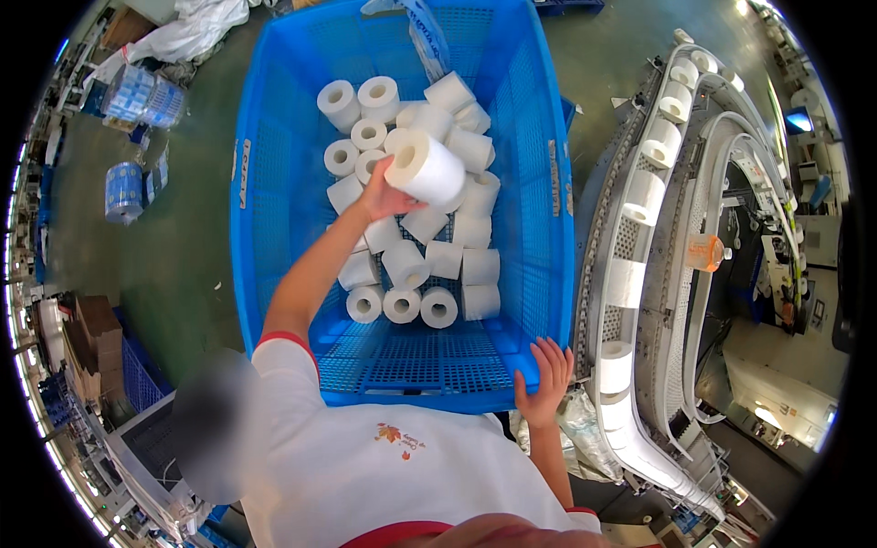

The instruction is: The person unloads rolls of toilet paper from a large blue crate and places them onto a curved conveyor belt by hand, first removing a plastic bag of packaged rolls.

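Observation:
My left hand (385, 197) is closed around a white toilet paper roll (438, 173), held up above the other rolls in a large blue plastic crate (283, 119). The held roll is tilted, with its hollow core facing the upper left. Beneath it, several white rolls (402, 265) lie in the crate, some upright with their cores showing, others on their sides. My right hand (547, 373) rests on the crate's near right corner, fingers stretched over the rim and holding nothing. A clear plastic bag with blue print (425, 41) hangs over the crate's far wall.
Right of the crate, a curved conveyor (626, 242) carries a line of white rolls (645, 197). An orange-labelled bottle (706, 253) stands by its inner track. Blue printed film rolls (124, 193) sit on the green floor at the left, with cardboard (99, 342) below.

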Action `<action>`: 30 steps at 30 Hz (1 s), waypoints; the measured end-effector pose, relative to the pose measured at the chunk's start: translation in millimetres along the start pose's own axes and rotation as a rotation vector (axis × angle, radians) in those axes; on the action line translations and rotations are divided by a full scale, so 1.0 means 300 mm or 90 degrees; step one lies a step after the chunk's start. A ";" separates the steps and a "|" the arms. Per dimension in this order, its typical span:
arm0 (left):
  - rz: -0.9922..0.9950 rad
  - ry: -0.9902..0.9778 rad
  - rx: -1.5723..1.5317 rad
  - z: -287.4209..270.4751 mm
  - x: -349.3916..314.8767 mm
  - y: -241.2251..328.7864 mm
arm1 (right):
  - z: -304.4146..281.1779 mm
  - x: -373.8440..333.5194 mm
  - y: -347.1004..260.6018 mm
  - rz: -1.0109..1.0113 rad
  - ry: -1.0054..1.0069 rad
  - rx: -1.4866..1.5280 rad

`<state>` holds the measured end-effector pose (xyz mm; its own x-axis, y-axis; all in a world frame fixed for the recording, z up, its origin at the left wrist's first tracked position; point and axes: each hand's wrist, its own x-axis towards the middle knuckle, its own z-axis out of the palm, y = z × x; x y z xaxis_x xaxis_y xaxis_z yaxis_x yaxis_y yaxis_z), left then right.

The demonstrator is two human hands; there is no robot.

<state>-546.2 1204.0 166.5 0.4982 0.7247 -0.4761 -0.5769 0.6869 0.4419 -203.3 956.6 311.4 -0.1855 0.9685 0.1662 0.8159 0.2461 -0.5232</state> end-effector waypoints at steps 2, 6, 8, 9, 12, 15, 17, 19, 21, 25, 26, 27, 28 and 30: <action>-0.018 -0.093 -0.074 0.179 -0.088 -0.035 | -0.015 0.005 -0.007 -0.002 0.006 0.022; -0.108 -0.312 -0.251 0.419 -0.189 -0.122 | -0.054 0.057 -0.011 0.018 0.074 0.170; -0.136 -0.313 -0.257 0.507 -0.223 -0.160 | -0.083 0.091 -0.027 0.026 0.110 0.219; -0.122 -0.258 -0.158 0.537 -0.238 -0.181 | -0.105 0.110 -0.035 0.011 0.132 0.231; -0.185 -0.150 -0.004 0.667 -0.280 -0.223 | -0.182 0.151 -0.050 -0.030 0.186 0.234; -0.271 -0.137 0.038 0.756 -0.298 -0.270 | -0.255 0.174 -0.043 -0.059 0.205 0.190; -0.319 -0.141 0.047 0.796 -0.296 -0.305 | -0.299 0.174 -0.039 -0.056 0.202 0.171; -0.270 -0.087 0.174 0.844 -0.310 -0.362 | -0.329 0.166 -0.034 -0.134 0.144 0.082; -0.232 -0.075 0.281 0.886 -0.335 -0.417 | -0.341 0.137 -0.042 -0.187 0.066 -0.062; -0.153 -0.036 0.301 0.921 -0.377 -0.486 | -0.328 0.030 0.048 -0.075 0.082 0.052; -0.147 -0.070 0.287 0.918 -0.386 -0.489 | -0.337 -0.005 0.098 -0.040 0.174 0.108; -0.142 -0.108 0.273 0.919 -0.392 -0.492 | -0.309 -0.059 0.170 0.075 0.243 0.268; -0.138 -0.145 0.256 0.917 -0.394 -0.496 | -0.288 -0.106 0.240 0.229 0.282 0.551; -0.121 -0.141 0.279 0.905 -0.397 -0.502 | -0.281 -0.193 0.379 0.391 0.436 0.713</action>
<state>-342.9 1028.8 363.0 0.7205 0.5460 -0.4274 -0.1613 0.7314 0.6626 -53.6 925.3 312.8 0.5848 0.8009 -0.1286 -0.2385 0.0182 -0.9710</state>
